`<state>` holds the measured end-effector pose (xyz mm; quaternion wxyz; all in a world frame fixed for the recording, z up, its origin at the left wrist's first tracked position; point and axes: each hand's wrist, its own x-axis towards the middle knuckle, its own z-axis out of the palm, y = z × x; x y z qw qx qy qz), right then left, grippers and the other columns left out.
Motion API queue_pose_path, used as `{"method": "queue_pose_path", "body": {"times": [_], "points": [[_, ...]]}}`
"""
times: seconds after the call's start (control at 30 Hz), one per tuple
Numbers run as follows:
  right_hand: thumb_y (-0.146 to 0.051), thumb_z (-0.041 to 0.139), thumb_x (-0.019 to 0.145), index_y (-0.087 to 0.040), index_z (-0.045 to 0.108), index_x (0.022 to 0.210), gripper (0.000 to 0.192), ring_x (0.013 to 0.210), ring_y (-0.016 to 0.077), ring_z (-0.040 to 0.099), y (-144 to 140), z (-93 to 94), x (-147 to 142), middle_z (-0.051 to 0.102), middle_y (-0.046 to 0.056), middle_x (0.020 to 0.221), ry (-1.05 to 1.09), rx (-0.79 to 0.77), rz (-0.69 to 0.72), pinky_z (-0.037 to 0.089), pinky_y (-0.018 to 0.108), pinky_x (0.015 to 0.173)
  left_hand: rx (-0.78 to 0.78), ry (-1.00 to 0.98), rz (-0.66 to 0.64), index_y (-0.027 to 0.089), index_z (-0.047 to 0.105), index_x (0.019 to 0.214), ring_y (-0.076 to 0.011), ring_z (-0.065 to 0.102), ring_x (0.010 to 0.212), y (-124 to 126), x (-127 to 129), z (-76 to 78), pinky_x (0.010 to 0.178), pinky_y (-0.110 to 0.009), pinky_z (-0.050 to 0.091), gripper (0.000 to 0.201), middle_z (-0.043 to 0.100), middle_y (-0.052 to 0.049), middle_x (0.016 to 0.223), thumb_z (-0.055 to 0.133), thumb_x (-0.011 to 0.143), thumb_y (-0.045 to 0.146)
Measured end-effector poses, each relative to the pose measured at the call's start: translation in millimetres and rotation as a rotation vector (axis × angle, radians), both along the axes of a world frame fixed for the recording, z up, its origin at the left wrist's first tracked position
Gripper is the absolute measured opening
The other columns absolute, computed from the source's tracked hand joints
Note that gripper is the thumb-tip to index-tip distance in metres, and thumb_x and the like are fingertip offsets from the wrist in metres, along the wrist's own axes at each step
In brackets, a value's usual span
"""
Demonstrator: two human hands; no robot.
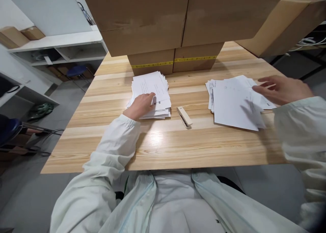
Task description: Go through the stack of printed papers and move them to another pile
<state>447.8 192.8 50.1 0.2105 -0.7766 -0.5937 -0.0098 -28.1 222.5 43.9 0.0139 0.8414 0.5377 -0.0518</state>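
Looks like mid paper-sorting: left hand (141, 104) rests curled on the neat stack of white printed sheets (151, 92) left of the small beige stapler (184, 116), right hand (281, 89) hovers open, holding nothing, over the fanned white pile (234, 104) right of it, so next probably wants one top sheet pinched free.

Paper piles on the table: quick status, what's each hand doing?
Left hand flat on left pile. Right hand open over right pile, touch unclear. Stapler lies between piles, untouched. Boxes behind.

Pale wooden table (163, 148), two paper stacks (151, 94) (235, 102), stapler (184, 116) between, cardboard boxes (175, 58) behind
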Motion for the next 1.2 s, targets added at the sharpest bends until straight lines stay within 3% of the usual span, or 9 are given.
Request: {"method": "queue_pose_path", "body": {"times": [0.1, 0.2, 0.3, 0.43, 0.57, 0.67, 0.83, 1.0, 1.2], "points": [[-0.035, 0.072, 0.09, -0.024, 0.074, 0.12, 0.032, 0.082, 0.0179, 0.066, -8.8, 28.3, -45.4, 0.077, 0.014, 0.103, 0.049, -0.057, 0.085, 0.046, 0.038, 0.075, -0.029, 0.086, -0.093, 0.013, 0.047, 0.139, -0.0288, 0.067, 0.104, 4.8, 5.8, 10.1, 0.087, -0.035, 0.047, 0.05, 0.072, -0.015, 0.111, 0.05, 0.089, 0.012], [-0.027, 0.07, 0.09, -0.021, 0.073, 0.12, 0.03, 0.085, 0.0182, 0.067, -12.3, 40.2, -102.9, 0.076, 0.012, 0.105, 0.134, -0.068, 0.316, 0.048, 0.037, 0.08, -0.009, 0.106, -0.104, 0.013, 0.048, 0.137, -0.0309, 0.068, 0.104, 7.9, 8.6, 8.6, 0.086, -0.038, 0.047, 0.048, 0.071, -0.017, 0.111, 0.044, 0.09, 0.007], [-0.029, 0.068, 0.091, -0.019, 0.072, 0.114, 0.026, 0.086, 0.0202, 0.068, -9.6, 34.3, -149.4, 0.076, 0.01, 0.103, 0.22, -0.132, 0.535, 0.05, 0.036, 0.079, 0.027, 0.083, -0.083, 0.013, 0.049, 0.136, -0.0313, 0.069, 0.103, 8.8, 7.0, 0.1, 0.085, -0.039, 0.047, 0.047, 0.071, -0.019, 0.11, 0.036, 0.091, 0.005], [-0.033, 0.068, 0.09, -0.021, 0.072, 0.104, 0.019, 0.09, 0.0223, 0.069, 0.6, 13.8, -191.1, 0.076, 0.008, 0.102, 0.369, -0.255, 0.68, 0.053, 0.038, 0.081, 0.059, 0.055, -0.086, 0.015, 0.047, 0.14, -0.0311, 0.07, 0.097, 7.1, 1.3, -3.2, 0.082, -0.038, 0.046, 0.047, 0.074, -0.016, 0.104, 0.041, 0.094, 0.016], [-0.018, 0.073, 0.085, -0.018, 0.068, 0.086, 0.005, 0.08, 0.0166, 0.068, 22.1, -7.3, -226.0, 0.074, 0.006, 0.091, 0.798, -0.361, 0.606, 0.058, 0.034, 0.076, 0.018, 0.057, -0.075, 0.015, 0.043, 0.146, -0.0314, 0.069, 0.099, 7.2, 1.9, 5.2, 0.083, -0.037, 0.045, 0.058, 0.074, -0.015, 0.107, 0.051, 0.089, 0.022], [-0.007, 0.077, 0.08, -0.016, 0.064, 0.077, 0.016, 0.068, 0.0115, 0.065, 43.3, -17.4, -248.4, 0.07, 0.003, 0.075, 1.056, -0.381, 0.442, 0.056, 0.026, 0.066, 0.021, 0.048, -0.034, 0.015, 0.043, 0.146, -0.0325, 0.068, 0.102, 8.4, 7.4, 9.2, 0.085, -0.039, 0.045, 0.058, 0.073, -0.016, 0.109, 0.053, 0.089, 0.025], [0.002, 0.082, 0.071, -0.015, 0.062, 0.069, 0.026, 0.054, 0.0088, 0.058, 65.4, -20.8, -267.6, 0.062, -0.001, 0.059, 1.109, -0.349, 0.425, 0.051, 0.022, 0.054, 0.042, 0.029, 0.039, 0.015, 0.048, 0.142, -0.0349, 0.067, 0.107, 6.2, 13.5, 6.4, 0.085, -0.038, 0.044, 0.058, 0.073, -0.017, 0.115, 0.056, 0.092, 0.045], [0.005, 0.077, 0.074, -0.014, 0.062, 0.067, 0.025, 0.05, 0.0077, 0.053, 71.6, -10.2, -275.1, 0.058, -0.002, 0.055, 1.081, -0.366, 0.442, 0.049, 0.022, 0.051, 0.061, -0.016, 0.077, 0.015, 0.054, 0.133, -0.037, 0.068, 0.108, 3.6, 16.1, 0.4, 0.084, -0.038, 0.043, 0.058, 0.073, -0.018, 0.117, 0.057, 0.093, 0.056], [0.006, 0.073, 0.078, -0.014, 0.064, 0.077, 0.022, 0.056, 0.0074, 0.057, 73.2, 5.4, -284.7, 0.061, -0.002, 0.061, 1.266, -0.344, 0.422, 0.056, 0.022, 0.06, 0.145, -0.13, 0.199, 0.018, 0.058, 0.126, -0.0313, 0.07, 0.099, 7.2, 5.6, -13.5, 0.08, -0.036, 0.042, 0.033, 0.075, -0.015, 0.107, 0.04, 0.102, 0.032]]}}
